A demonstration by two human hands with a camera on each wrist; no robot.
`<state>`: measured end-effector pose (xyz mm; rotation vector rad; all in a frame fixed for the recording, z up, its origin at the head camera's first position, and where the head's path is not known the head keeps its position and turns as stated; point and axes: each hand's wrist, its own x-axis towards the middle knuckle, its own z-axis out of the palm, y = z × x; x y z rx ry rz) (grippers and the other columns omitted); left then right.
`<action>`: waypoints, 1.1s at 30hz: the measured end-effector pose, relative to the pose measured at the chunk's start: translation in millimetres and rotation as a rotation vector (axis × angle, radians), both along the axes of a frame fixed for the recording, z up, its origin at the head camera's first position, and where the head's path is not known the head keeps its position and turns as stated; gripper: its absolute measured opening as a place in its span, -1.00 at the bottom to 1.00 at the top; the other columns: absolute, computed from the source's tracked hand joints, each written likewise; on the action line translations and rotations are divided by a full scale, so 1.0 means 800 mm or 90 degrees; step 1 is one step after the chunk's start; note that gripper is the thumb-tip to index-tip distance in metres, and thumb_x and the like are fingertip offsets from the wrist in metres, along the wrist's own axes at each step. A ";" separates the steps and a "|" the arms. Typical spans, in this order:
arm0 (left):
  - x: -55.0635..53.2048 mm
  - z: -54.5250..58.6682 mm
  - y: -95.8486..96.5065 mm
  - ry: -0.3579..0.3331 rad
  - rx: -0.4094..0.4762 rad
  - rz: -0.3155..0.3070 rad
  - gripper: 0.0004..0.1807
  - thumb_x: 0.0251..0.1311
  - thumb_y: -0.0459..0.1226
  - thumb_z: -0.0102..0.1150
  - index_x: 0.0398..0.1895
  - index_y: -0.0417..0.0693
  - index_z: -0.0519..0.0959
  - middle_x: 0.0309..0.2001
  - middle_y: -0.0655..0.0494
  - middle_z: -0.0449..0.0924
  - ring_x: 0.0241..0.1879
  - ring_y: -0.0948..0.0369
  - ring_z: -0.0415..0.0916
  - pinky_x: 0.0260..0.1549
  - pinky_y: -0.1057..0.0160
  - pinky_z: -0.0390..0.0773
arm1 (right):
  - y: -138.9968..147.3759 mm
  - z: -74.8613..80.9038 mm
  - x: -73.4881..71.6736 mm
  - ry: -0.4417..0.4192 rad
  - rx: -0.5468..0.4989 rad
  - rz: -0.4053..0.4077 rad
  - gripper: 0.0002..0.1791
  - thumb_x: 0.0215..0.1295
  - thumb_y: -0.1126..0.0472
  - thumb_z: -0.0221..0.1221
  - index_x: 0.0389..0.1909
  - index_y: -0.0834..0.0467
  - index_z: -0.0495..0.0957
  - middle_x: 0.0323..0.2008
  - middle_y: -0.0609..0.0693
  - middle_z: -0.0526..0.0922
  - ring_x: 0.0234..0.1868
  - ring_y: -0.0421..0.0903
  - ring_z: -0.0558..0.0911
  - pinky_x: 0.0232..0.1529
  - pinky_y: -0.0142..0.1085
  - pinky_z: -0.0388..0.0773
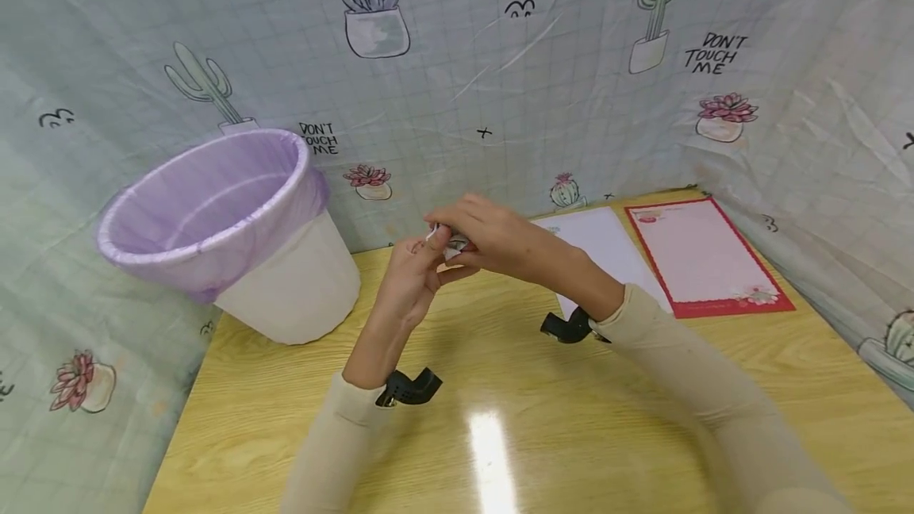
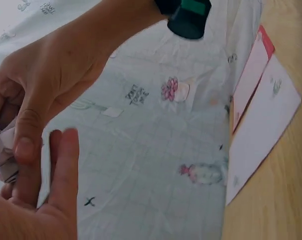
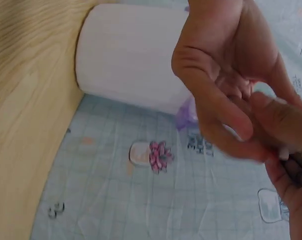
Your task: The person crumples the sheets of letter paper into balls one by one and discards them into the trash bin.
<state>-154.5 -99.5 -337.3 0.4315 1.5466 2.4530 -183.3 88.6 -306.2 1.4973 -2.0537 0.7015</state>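
Note:
Both hands are together above the table, close to the back curtain. Between them is a small crumpled piece of paper (image 1: 457,245), whitish with some dark print and mostly hidden by fingers. My right hand (image 1: 500,240) grips it from the right, its fingers curled round the wad. From the left, my left hand (image 1: 410,276) holds the same wad with its thumb against it. In the left wrist view the crumpled paper (image 2: 6,147) shows under the right thumb, while two left fingers (image 2: 66,165) stick out beside it. The right wrist view shows almost none of the paper.
A white bin (image 1: 300,284) with a purple liner (image 1: 214,189) stands at the table's back left. Toward the back right lie a white sheet (image 1: 607,248) and a red-bordered sheet (image 1: 703,256). A cactus-print curtain (image 1: 457,86) encloses the wooden table (image 1: 457,419).

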 end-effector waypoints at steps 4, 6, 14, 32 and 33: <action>0.007 -0.001 -0.003 0.014 -0.015 -0.023 -0.56 0.26 0.06 0.32 -0.02 -0.06 0.74 0.10 0.02 0.60 -0.04 0.17 0.65 -0.04 -0.08 0.68 | -0.004 0.001 0.003 -0.035 -0.020 -0.005 -0.54 0.23 0.42 0.38 0.17 0.30 0.57 -0.03 0.10 0.70 -0.10 -0.02 0.60 -0.16 -0.29 0.60; 0.008 -0.001 -0.004 0.019 -0.027 -0.034 -0.52 0.26 0.07 0.32 0.03 -0.10 0.70 0.09 -0.01 0.60 -0.03 0.15 0.65 -0.04 -0.11 0.67 | -0.004 0.000 0.004 -0.052 -0.040 -0.003 -0.57 0.21 0.42 0.39 0.13 0.29 0.61 -0.07 0.09 0.71 -0.15 -0.03 0.61 -0.19 -0.29 0.62; 0.018 -0.005 -0.008 0.049 -0.126 0.022 -0.44 0.43 -0.14 0.24 0.35 -0.21 0.38 0.07 -0.06 0.63 -0.06 0.06 0.68 -0.07 -0.13 0.68 | -0.001 -0.010 0.007 -0.099 -0.027 -0.038 -0.58 0.17 0.38 0.44 0.08 0.24 0.66 -0.15 0.07 0.73 -0.24 -0.07 0.66 -0.26 -0.30 0.63; 0.004 -0.014 -0.013 0.825 -0.441 0.384 -0.50 0.25 -0.20 0.36 0.20 -0.28 0.58 0.12 -0.21 0.55 0.07 -0.13 0.44 0.05 0.01 0.42 | 0.019 -0.009 0.005 -0.388 -0.096 0.016 -0.52 0.19 0.28 0.44 0.13 0.31 0.63 -0.48 -0.08 0.70 -0.54 -0.21 0.44 -0.41 -0.36 0.46; 0.003 -0.013 -0.012 0.844 -0.437 0.390 -0.50 0.27 -0.17 0.33 0.18 -0.30 0.59 0.08 -0.21 0.56 0.03 -0.12 0.44 0.02 0.01 0.42 | 0.019 -0.008 0.007 -0.399 -0.094 0.016 -0.52 0.21 0.28 0.43 0.15 0.30 0.63 -0.48 -0.09 0.69 -0.55 -0.21 0.43 -0.41 -0.37 0.45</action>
